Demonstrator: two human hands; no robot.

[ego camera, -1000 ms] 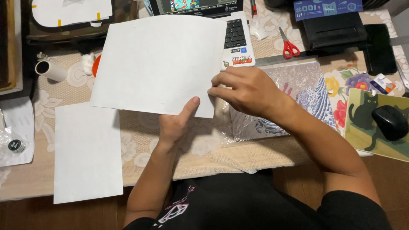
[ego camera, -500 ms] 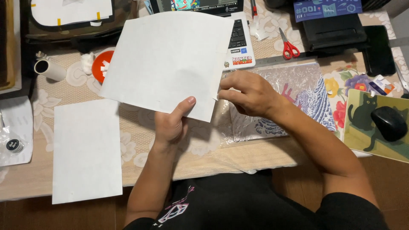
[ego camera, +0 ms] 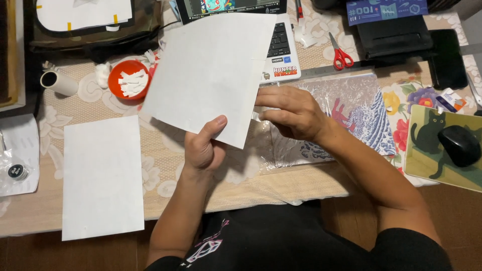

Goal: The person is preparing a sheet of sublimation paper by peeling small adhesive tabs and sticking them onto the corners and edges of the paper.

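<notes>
While the left hand (ego camera: 203, 148) pinches the lower edge of a white sheet (ego camera: 211, 75) and holds it tilted above the desk (ego camera: 165, 165), the right hand (ego camera: 293, 113) rests loosely open, fingers spread, on a clear plastic sleeve with a wave print (ego camera: 346, 115). Judging by this, the sheet is lifted clear but not yet set anywhere. A second white sheet (ego camera: 103, 175) lies flat at the left, and scissors (ego camera: 342, 54) sit untouched.

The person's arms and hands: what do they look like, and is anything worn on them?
Both forearms are bare. The left hand and right hand wear no gloves, rings or watch that I can see. A black short sleeve covers the right upper arm.
</notes>
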